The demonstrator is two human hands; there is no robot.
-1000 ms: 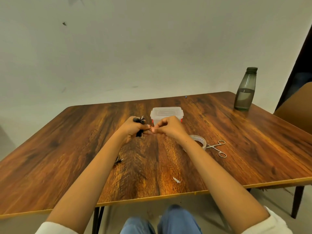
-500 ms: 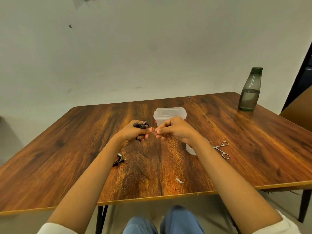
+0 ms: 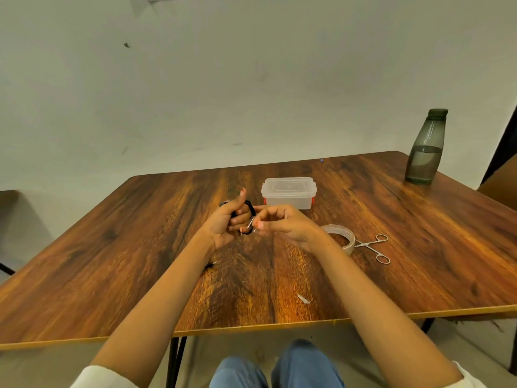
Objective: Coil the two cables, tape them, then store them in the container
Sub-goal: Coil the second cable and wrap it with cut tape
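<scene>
My left hand (image 3: 227, 224) is shut on a small coiled black cable (image 3: 249, 210), thumb raised. My right hand (image 3: 282, 224) is right beside it, thumb and forefinger pinched near the coil; whether a tape piece is between them is too small to tell. A second black cable (image 3: 211, 265) lies on the wooden table (image 3: 391, 261), mostly hidden under my left forearm. The clear lidded container (image 3: 288, 192) stands just behind my hands. A tape roll (image 3: 342, 238) lies to the right of my right wrist.
Small metal scissors (image 3: 376, 247) lie right of the tape roll. A dark green water bottle (image 3: 425, 148) stands at the far right corner. A white scrap (image 3: 303, 299) lies near the front edge. A chair back (image 3: 500, 186) shows at the right.
My left hand has turned palm up and raised its thumb, showing the coil. My right hand has shifted slightly, uncovering the tape roll.
</scene>
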